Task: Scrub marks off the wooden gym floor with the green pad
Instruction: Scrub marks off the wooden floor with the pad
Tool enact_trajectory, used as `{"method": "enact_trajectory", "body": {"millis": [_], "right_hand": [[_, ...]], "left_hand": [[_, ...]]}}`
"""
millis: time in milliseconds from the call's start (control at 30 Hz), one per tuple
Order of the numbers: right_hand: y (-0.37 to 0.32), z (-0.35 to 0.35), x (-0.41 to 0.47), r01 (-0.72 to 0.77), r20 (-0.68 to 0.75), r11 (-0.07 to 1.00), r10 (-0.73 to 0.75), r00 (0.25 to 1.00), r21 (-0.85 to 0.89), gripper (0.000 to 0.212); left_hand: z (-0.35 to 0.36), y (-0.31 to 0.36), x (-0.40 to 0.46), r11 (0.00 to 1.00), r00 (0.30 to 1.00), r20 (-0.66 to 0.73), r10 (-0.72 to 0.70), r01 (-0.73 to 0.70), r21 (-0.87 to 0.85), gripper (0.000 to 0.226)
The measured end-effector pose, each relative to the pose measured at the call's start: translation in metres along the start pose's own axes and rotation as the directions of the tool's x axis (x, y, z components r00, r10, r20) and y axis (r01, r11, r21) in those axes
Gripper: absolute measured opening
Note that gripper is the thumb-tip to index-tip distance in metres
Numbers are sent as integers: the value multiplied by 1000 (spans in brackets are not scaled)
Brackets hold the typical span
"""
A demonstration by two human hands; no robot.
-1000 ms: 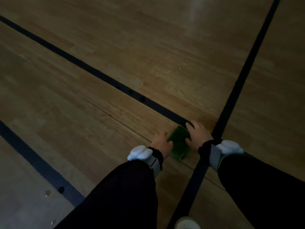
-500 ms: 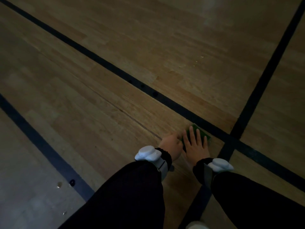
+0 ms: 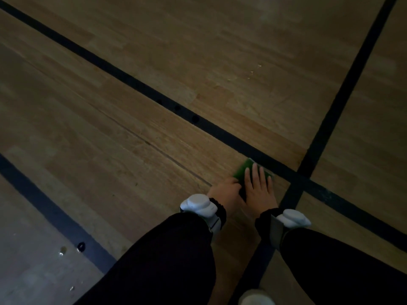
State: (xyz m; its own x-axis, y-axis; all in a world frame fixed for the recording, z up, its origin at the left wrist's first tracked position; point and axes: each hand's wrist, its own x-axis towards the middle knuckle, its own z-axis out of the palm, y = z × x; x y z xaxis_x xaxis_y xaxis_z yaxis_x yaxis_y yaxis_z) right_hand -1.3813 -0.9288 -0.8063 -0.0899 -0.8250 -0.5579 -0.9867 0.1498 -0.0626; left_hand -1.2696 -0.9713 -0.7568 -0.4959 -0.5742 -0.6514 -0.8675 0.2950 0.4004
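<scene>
The green pad [image 3: 243, 169] lies flat on the wooden gym floor [image 3: 136, 164], just short of a dark painted line. My right hand [image 3: 257, 188] presses on top of the pad with its fingers spread and pointing away from me, hiding most of it. My left hand [image 3: 223, 190] rests at the pad's near left edge, fingers curled against it. Both wrists wear white bands over black sleeves.
Two dark floor lines cross just right of the pad [image 3: 301, 175]; another wide dark line [image 3: 55, 214] runs at the lower left. Small pale specks [image 3: 253, 72] lie farther out. Dark round spots [image 3: 195, 118] sit on the diagonal line. A white shoe tip [image 3: 256, 299] shows at the bottom.
My right hand went from gripping the pad's right side to lying flat on top of it. The pad has slid away from me toward the line, with the left hand following.
</scene>
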Motion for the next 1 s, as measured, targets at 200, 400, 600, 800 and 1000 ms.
{"method": "enact_trajectory", "body": {"millis": [200, 400, 600, 800, 1000], "right_hand": [[-2, 1, -8, 47, 1, 999, -47, 999, -23, 105], [0, 3, -2, 37, -2, 999, -37, 999, -10, 99], [15, -15, 15, -96, -37, 995, 98, 995, 38, 64], [22, -25, 22, -119, -47, 989, 123, 991, 83, 69], [11, -27, 22, -98, -32, 992, 101, 994, 76, 71]], "left_hand": [[14, 0, 3, 999, 998, -58, -1, 3, 34, 38], [12, 2, 2, 999, 998, -62, 30, -29, 21, 39], [-2, 0, -3, 997, 993, -91, 80, -80, -1, 48], [-11, -14, 0, 998, 990, -127, 64, -65, -3, 52], [-13, -29, -1, 999, 986, -160, 37, -42, -26, 53]]}}
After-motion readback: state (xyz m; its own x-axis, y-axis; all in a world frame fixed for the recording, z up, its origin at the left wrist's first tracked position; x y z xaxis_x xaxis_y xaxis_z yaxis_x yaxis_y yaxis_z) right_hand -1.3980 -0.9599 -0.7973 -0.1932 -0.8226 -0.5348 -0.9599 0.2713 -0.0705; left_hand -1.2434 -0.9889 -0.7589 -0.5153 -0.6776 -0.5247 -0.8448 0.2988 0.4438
